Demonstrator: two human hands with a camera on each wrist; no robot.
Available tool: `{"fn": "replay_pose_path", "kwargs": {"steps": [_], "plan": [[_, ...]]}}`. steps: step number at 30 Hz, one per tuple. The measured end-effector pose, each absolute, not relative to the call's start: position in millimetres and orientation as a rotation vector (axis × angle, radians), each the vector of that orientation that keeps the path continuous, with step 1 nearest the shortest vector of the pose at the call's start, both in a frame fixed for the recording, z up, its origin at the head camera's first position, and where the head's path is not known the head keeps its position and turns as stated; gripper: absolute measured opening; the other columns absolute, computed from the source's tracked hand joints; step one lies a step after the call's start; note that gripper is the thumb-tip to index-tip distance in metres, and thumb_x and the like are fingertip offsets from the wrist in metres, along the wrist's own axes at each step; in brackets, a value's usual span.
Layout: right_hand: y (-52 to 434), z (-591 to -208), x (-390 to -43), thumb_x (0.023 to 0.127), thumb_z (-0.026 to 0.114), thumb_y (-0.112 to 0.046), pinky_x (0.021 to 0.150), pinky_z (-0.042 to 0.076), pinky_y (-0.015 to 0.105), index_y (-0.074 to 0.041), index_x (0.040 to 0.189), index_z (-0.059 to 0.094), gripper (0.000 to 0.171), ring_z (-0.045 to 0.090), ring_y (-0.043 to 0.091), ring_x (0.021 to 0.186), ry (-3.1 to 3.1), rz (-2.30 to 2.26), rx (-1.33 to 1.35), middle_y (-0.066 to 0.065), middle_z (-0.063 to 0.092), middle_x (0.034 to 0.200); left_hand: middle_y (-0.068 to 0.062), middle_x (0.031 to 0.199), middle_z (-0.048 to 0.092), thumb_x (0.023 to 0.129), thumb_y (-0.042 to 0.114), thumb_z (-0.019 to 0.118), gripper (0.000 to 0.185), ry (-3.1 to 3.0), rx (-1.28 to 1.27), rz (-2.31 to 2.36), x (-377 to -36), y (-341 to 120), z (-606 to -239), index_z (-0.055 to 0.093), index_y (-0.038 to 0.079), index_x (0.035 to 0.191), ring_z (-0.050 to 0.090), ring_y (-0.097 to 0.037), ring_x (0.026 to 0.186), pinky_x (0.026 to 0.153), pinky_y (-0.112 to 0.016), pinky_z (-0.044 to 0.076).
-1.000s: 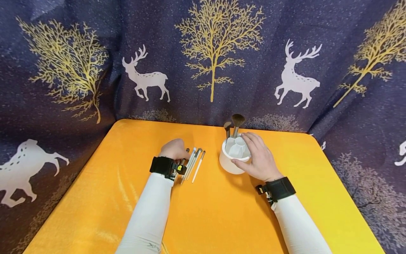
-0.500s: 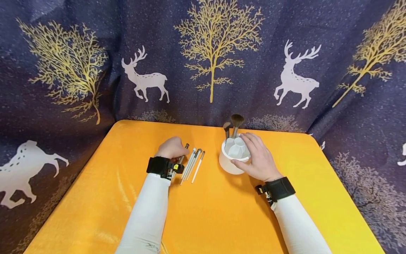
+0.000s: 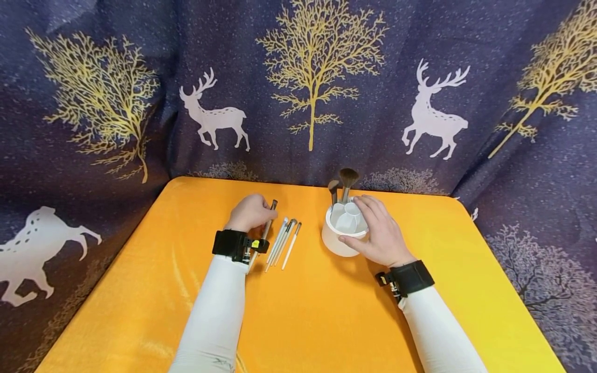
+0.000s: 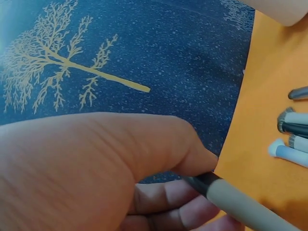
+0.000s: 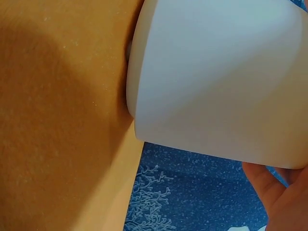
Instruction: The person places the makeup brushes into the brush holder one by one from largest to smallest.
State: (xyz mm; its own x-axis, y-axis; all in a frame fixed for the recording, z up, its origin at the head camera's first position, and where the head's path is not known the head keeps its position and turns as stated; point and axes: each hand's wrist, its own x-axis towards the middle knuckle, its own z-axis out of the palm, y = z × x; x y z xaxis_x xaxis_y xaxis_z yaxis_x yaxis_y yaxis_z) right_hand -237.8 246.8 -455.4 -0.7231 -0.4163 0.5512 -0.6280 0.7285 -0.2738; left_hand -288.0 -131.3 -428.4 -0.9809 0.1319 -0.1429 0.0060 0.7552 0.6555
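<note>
A: Left side first. What's the left hand (image 3: pixel 252 213) doing?

B: Fingers curled round a slim grey-handled makeup brush (image 3: pixel 267 223), pinched between thumb and fingers, lifted at a slant off the orange table (image 3: pixel 317 321). In the left wrist view the same brush handle (image 4: pixel 245 207) sits under the thumb.

A: Next to it?

B: Row of loose pale-handled makeup brushes (image 3: pixel 284 241) lying flat, just right of the held one, ferrules pointing to the back. Bare orange strip between them and the white round plastic brush holder (image 3: pixel 337 239).

A: Holder?

B: Upright, divided into compartments, two dark-bristled brushes (image 3: pixel 344 182) standing in the back ones. Near the table's far edge, close to the navy curtain with gold trees and white deer (image 3: pixel 308 88).

A: Right hand (image 3: pixel 380 233)?

B: Wrapped round the holder's right side, thumb at the front wall, fingers over the rim. The right wrist view shows the holder's white wall (image 5: pixel 216 82) filling the frame, base on the cloth.

A: Open room?

B: Wide bare orange at front and far left; right edge well apart from the hand.
</note>
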Motion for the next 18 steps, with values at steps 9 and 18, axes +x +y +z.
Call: {"fn": "replay_pose_path", "kwargs": {"steps": [9, 18], "plan": [[248, -457, -239, 0.085, 0.09, -0.055, 0.108, 0.052, 0.069, -0.005, 0.165, 0.05, 0.103, 0.045, 0.039, 0.153, -2.468, 0.633, 0.806, 0.019, 0.05, 0.164, -0.004, 0.071, 0.057, 0.105, 0.028, 0.073, 0.033, 2.853, 0.182, 1.214, -284, -131, -423, 0.056, 0.015, 0.081, 0.049, -0.024, 0.062, 0.064, -0.04, 0.031], [247, -456, -239, 0.085, 0.091, -0.053, 0.109, 0.051, 0.07, -0.004, 0.166, 0.049, 0.103, 0.044, 0.04, 0.154, -2.475, 0.631, 0.8, 0.02, 0.049, 0.165, -0.01, 0.094, 0.078, 0.104, 0.023, 0.072, 0.018, 2.838, 0.231, 1.514, -283, -127, -414, 0.074, 0.007, 0.112, 0.074, -0.038, 0.08, 0.068, -0.038, 0.057]]}}
